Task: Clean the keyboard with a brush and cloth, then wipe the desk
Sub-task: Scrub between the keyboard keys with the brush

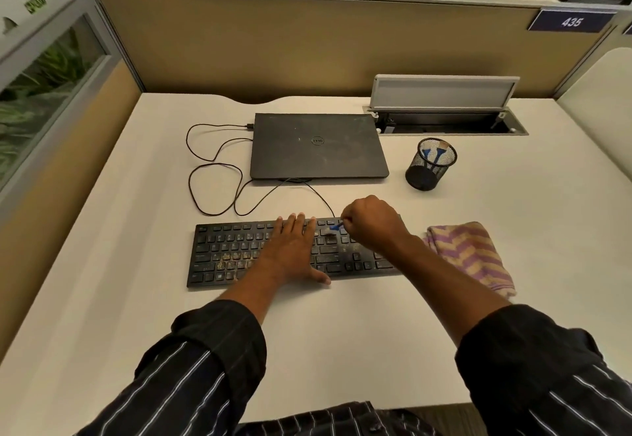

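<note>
A flat black plastic keyboard lies crosswise on the smooth, pale counter, near its front middle. Its low square keys are dusty, and tan crumbs are scattered over the left-hand keys. The left grip lies wide open, palm down on the middle keys, fingers straight and reaching the top row, thumb at the keyboard's near edge. The right grip is curled closed round the blue handle of a small brush, whose pale bristles touch the keys near the upper right.

Just right of the keyboard lies a crumpled soft cloth, woven in purple and yellowish zigzags. Behind the keyboard sits a closed matte black laptop, scuffed and dusty, with a round "DELL" badge on its lid. A thin black cable loops to its left. A round black wire-mesh cup holds blue-handled tools. A blue plate on the tan fabric partition reads "435".
</note>
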`<act>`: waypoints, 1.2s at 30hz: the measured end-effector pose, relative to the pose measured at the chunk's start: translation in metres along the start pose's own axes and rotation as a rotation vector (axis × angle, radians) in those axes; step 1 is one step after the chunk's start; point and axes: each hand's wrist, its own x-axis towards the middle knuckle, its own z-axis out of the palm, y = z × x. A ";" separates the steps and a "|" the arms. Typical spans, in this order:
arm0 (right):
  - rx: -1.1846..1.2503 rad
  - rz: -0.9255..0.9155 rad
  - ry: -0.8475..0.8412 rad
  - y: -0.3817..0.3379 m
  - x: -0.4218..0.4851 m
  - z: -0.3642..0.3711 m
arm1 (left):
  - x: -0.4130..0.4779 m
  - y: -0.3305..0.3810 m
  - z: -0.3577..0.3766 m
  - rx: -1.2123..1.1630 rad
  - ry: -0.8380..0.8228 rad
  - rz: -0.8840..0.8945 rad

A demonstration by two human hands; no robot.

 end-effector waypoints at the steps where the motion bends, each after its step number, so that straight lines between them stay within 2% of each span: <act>1: -0.017 -0.008 -0.012 0.001 -0.001 0.000 | 0.000 0.001 0.001 -0.001 0.000 -0.008; 6: -0.076 -0.040 -0.099 0.005 -0.007 0.002 | -0.001 0.003 0.002 -0.020 -0.009 -0.031; 12: 0.010 -0.060 -0.007 0.008 0.000 0.000 | 0.000 0.005 0.002 -0.008 -0.021 -0.052; 18: -0.057 -0.082 -0.137 0.008 -0.007 0.005 | 0.000 0.006 0.000 -0.006 -0.026 -0.057; 24: -0.001 -0.078 -0.060 0.005 -0.001 -0.001 | -0.001 0.006 0.000 -0.024 -0.020 -0.055; 29: -0.050 -0.093 -0.169 0.003 -0.002 0.003 | -0.002 0.006 0.000 -0.023 -0.018 -0.054; 34: 0.050 -0.126 -0.048 -0.003 0.003 0.001 | -0.001 0.005 0.001 -0.021 -0.016 -0.051; 36: 0.043 -0.171 -0.063 -0.007 0.002 0.004 | -0.002 0.005 0.001 -0.025 -0.015 -0.052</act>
